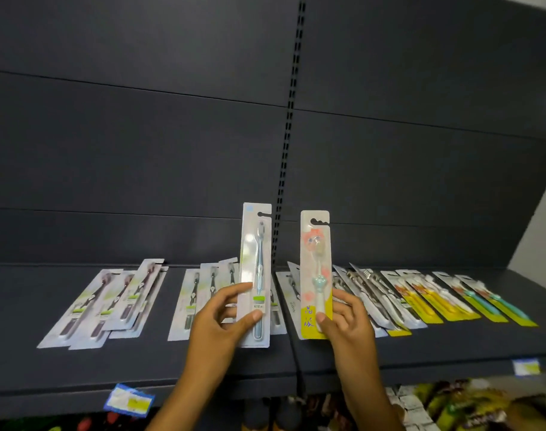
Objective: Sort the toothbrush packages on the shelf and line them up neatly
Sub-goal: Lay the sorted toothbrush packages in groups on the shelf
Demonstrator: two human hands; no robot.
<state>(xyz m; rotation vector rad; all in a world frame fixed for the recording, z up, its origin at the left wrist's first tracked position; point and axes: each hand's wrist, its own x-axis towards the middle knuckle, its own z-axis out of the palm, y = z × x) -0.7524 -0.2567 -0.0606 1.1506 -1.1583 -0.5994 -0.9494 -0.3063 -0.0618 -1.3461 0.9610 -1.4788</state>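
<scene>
From the head view, two packs are lifted clear of the shelf (420, 346) and held upright side by side, faces toward the person, I'd say so the two designs can be compared before each goes to its group. The left hand (222, 318) pinches the blue pack (255, 275) near its lower end, thumb on the front, fingers curled behind the card. The right hand (346, 318) grips the pink pack (315, 275) the same way, thumb pressed on the yellow foot of the card. Holding them low leaves the brush heads and hang holes showing.

Take the slotted upright (284, 169) in the back panel as the marker. Left of it, flat on the shelf, lie the dark packs (110, 303) in a loose, overlapping fan, and closer to it the grey packs (200, 293), partly hidden behind the left hand. Right of it more grey ones overlap untidily, then the orange packs (420, 297) and furthest out the teal packs (486, 300), laid at a slant in a tidier run. Like seems to sit with like already, so the pink pack probably belongs to the right among the bright children's ones, the blue to the left.

Price tags (130, 399) hang on the shelf's front edge
</scene>
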